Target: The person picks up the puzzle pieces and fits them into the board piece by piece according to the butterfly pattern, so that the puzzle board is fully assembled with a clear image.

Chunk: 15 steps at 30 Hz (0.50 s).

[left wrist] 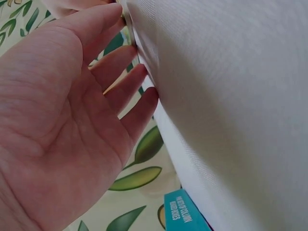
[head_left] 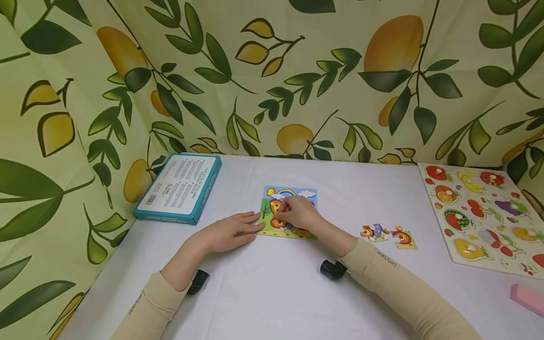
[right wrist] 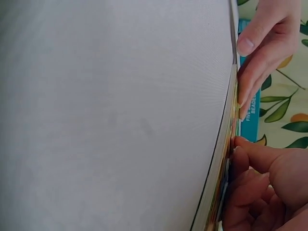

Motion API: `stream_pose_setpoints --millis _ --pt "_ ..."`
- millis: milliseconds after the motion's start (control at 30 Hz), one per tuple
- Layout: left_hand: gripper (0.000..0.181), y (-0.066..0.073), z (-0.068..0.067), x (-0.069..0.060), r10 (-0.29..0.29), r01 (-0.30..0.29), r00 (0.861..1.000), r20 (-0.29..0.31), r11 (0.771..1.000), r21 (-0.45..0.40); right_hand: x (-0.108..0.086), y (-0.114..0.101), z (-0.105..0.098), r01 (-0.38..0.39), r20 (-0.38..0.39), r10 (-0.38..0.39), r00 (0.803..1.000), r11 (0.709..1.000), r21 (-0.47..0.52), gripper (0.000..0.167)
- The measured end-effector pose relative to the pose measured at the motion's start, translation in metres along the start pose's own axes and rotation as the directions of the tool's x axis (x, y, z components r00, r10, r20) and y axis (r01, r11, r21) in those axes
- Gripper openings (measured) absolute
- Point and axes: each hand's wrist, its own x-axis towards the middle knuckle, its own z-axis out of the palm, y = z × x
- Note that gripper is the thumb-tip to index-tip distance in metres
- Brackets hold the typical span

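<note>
A colourful jigsaw puzzle board (head_left: 307, 194) with a sun, rainbow and cartoon figure lies flat on the white-covered table. Over its middle, my right hand (head_left: 301, 212) has its fingers curled, thumb and fingertips pinching a puzzle piece (head_left: 276, 206) at the board's surface. In the right wrist view those fingertips meet the board edge-on, and the hand partly hides the picture. My left hand (head_left: 229, 231) lies palm down with fingers extended, its fingertips touching the board's left edge. To the right of the board lie two loose puzzle pieces (head_left: 376, 233) (head_left: 404, 239).
On the left stands a teal and white box (head_left: 178, 189). A fruit picture board (head_left: 488, 217) lies at the far right, with a pink block (head_left: 527, 299) near it. Leaf-patterned cloth (head_left: 272, 80) hangs behind the table. Black devices (head_left: 333, 269) sit beneath both wrists.
</note>
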Motion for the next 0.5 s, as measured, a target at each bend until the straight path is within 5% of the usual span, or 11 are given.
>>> stream_pose_setpoints --millis 500 --pt "0.048 0.0055 -0.001 0.0008 0.115 -0.115 0.993 0.001 0.992 0.056 0.0004 0.004 -0.0043 0.065 0.037 -0.065 0.997 0.998 0.012 0.013"
